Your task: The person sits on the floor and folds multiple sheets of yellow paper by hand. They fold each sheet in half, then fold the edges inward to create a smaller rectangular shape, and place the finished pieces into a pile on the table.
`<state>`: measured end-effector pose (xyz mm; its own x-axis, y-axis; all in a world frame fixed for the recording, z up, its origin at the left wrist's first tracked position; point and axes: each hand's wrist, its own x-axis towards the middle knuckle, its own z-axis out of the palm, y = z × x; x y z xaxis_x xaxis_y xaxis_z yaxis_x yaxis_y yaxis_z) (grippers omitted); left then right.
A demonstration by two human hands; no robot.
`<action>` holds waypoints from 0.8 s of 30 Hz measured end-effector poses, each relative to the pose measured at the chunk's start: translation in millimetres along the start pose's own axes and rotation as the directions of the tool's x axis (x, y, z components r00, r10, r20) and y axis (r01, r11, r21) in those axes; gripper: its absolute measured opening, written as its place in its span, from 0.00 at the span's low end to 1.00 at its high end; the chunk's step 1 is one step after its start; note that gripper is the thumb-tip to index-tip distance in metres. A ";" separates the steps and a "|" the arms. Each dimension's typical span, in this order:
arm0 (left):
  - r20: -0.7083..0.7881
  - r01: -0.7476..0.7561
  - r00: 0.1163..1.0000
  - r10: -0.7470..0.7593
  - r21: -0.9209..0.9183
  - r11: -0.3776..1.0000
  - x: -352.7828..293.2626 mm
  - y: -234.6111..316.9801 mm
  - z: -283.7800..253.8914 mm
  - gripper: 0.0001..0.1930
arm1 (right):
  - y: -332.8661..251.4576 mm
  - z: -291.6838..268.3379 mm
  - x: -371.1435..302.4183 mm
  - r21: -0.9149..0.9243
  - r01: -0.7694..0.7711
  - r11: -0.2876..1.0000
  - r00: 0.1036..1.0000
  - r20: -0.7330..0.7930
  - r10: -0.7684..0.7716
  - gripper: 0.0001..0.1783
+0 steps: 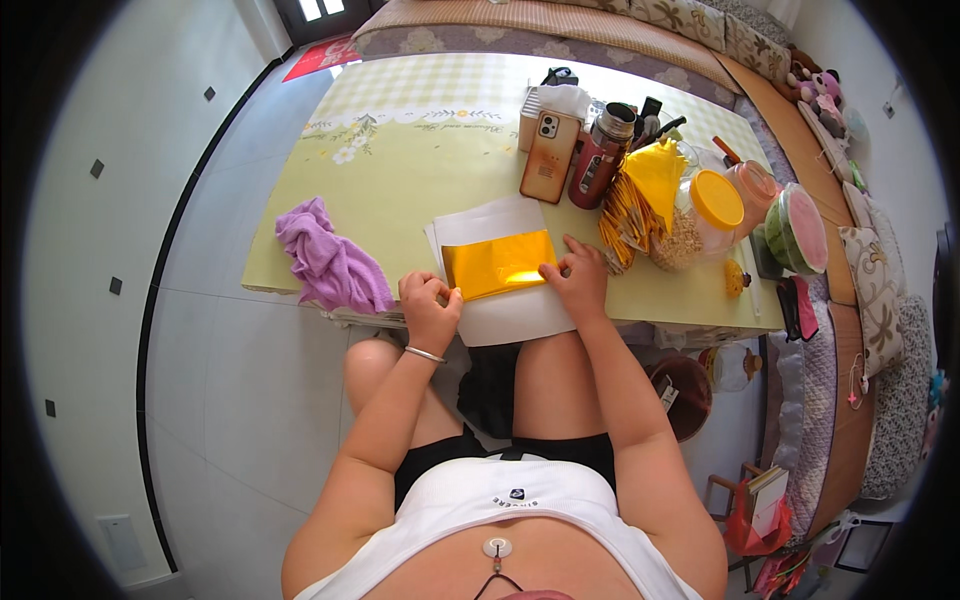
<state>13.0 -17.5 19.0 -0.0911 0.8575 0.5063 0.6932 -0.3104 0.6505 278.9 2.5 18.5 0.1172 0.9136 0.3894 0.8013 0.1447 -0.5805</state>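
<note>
gold foil sheet (497, 264): lies flat over white paper (522, 318) at the near edge of the counter (395, 165). left hand (430, 308) pinching its lower left corner; right hand (580, 282) pinching its right edge, thumb on top. folded gold pieces (655, 185) stand to the right, well apart from the purple cloth (330, 258) on the left. step in hand, judged: squaring or creasing the sheet. next move likely calls for matched edges and even finger pressure along the fold.

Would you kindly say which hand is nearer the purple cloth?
Left: the left hand is right of the purple cloth; the right hand is farther right, across the gold sheet.
</note>
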 end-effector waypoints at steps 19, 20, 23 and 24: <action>0.042 -0.151 0.988 0.146 0.171 0.974 1.1 9.6 0.2 0.19 | 3.3 -0.9 -3.0 -0.034 0.037 0.999 0.999 -0.012 -0.037 0.13; 0.076 -0.258 0.966 0.247 0.206 0.944 3.9 15.5 -0.9 0.23 | 4.4 -1.8 -3.3 -0.029 0.025 0.999 1.000 -0.014 -0.026 0.13; 0.265 -0.508 0.848 0.459 0.159 0.847 7.0 9.8 2.4 0.30 | 2.1 -2.6 -2.2 -0.008 0.034 0.999 0.999 -0.021 -0.034 0.13; 0.335 -0.571 0.793 0.510 0.114 0.813 6.0 1.9 5.2 0.32 | 1.0 -0.1 -1.8 -0.010 0.034 0.999 0.999 -0.011 -0.034 0.13</action>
<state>17.4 -10.8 20.3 0.5205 0.6587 0.5433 0.6971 -0.6953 0.1752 279.5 1.0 17.3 0.0965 0.9038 0.4169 0.8109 0.1715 -0.5595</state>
